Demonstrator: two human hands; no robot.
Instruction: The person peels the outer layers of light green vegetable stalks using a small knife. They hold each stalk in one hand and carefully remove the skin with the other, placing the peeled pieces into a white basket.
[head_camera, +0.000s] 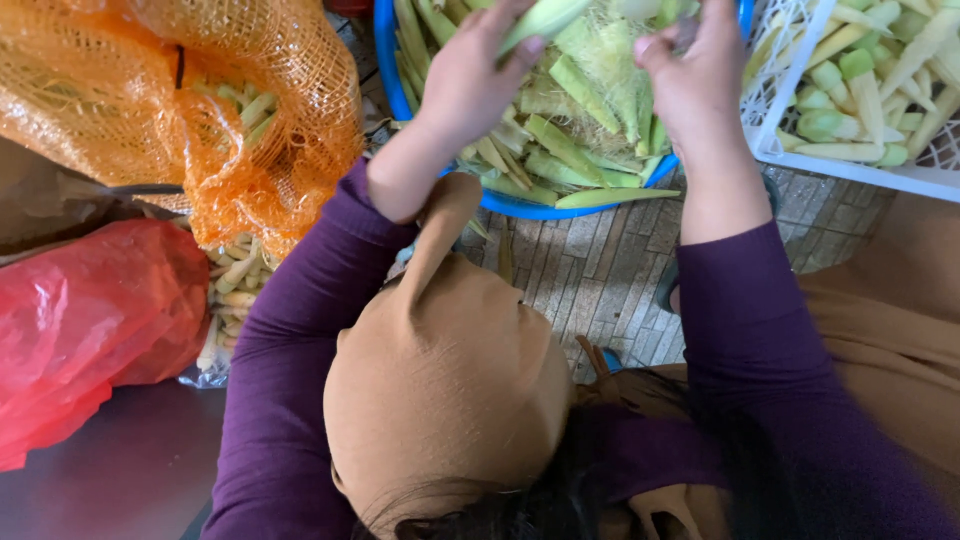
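Left hand (470, 80) has its fingers closed around a pale green baby corn husk (545, 18), held over the blue tub (388, 60). Right hand (695, 75) is next to it above the tub; fingers look pinched on husk fibres, can't tell for sure. Tub is piled with stripped husks. Right of tub, white crate (765, 120) holds peeled cobs. Left of tub, orange mesh sack (250, 120) still has unhusked corn. Judging by that: part done, plenty left.

A produce sorting place, maybe a market yard; a paved floor (590, 270), an orange net sack (200, 110), a blue tub (520, 205) of husks, a white crate (800, 150) of baby corn (860, 90).
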